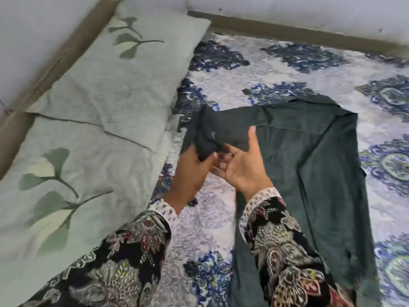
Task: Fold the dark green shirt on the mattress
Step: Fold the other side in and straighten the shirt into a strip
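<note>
The dark green shirt [309, 173] lies spread on the mattress [276, 69], which has a white cover with blue patterns. Its body runs from the middle toward the lower right. One sleeve end sticks out to the left and is lifted off the cover. My left hand [190, 165] is shut on that sleeve end from below. My right hand [241, 165] holds the same sleeve just to the right, thumb up on the cloth and fingers curled under its edge. Both my forearms wear dark floral sleeves with lace cuffs.
Two pale green pillows with leaf prints, one at the far left [115, 74] and one nearer [66, 185], lie along the mattress's left side. A brown border [287, 29] and light walls bound the mattress at the back and left.
</note>
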